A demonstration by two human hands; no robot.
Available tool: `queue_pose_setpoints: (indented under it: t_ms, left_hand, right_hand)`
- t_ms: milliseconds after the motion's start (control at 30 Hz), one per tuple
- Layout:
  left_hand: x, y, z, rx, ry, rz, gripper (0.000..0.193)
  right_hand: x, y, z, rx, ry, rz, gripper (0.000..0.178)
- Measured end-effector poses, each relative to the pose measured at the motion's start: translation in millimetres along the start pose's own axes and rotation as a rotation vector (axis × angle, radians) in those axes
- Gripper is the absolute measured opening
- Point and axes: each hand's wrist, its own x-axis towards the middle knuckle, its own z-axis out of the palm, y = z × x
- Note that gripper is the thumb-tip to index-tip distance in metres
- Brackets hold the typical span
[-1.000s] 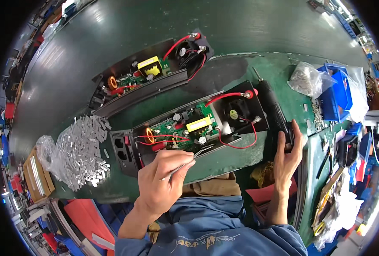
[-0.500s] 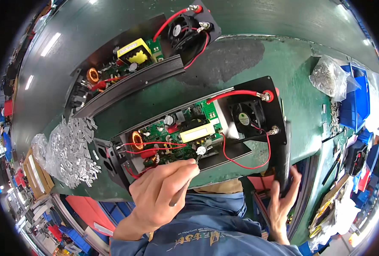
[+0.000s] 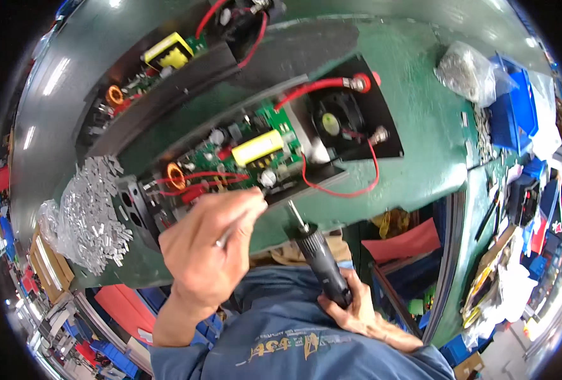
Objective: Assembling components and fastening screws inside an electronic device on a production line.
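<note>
My left hand [image 3: 208, 244] is closed in a pinch around slim metal tweezers [image 3: 222, 239], mostly hidden by my fingers. My fingertips are at the near edge of an open power inverter's green circuit board [image 3: 284, 130], beside a small round capacitor [image 3: 268, 178]. A black electric screwdriver [image 3: 319, 263] is gripped by its lower end in my right hand [image 3: 357, 307]. Its metal bit points up toward the near side wall of the housing, apart from it. The inverter also shows a yellow transformer [image 3: 257, 148], a copper coil [image 3: 176, 176], red wires and a fan [image 3: 338, 117] in its end plate.
Behind lies a second open inverter [image 3: 167, 88]. Loose grey metal pieces [image 3: 100, 215] are heaped at the left, spilling from a clear bag. A bag of small parts [image 3: 464, 73] and a blue bin [image 3: 512, 117] stand at the right. An open drawer [image 3: 404, 278] is below the table edge.
My right hand has brought the screwdriver leftward from beside the end plate, its bit now near the housing. My left hand stays by the board. The whole view has shifted.
</note>
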Motion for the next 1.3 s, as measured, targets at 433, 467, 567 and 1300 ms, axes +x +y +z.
queue_pose_setpoints:
  t_ms: [433, 467, 567, 1300]
  left_hand:
    - [1, 0, 0, -0.016, -0.015, -0.004, 0.014]
    - [1, -2, -1, -0.011, -0.009, -0.002, 0.014]
    - [2, -4, -4, 0.012, -0.006, 0.056, 0.02]
    - [7, -1, -9, -0.047, -0.104, -0.01, 0.02]
  right_hand:
    - [9, -29, -11, 0.086, -0.086, 0.125, 0.056]
    - [9, -28, -12, 0.084, -0.089, 0.119, 0.056]
    - [6, -10, -17, 0.263, -0.219, 0.18, 0.059]
    - [8, 0, -8, 0.583, -0.23, 0.147, 0.082]
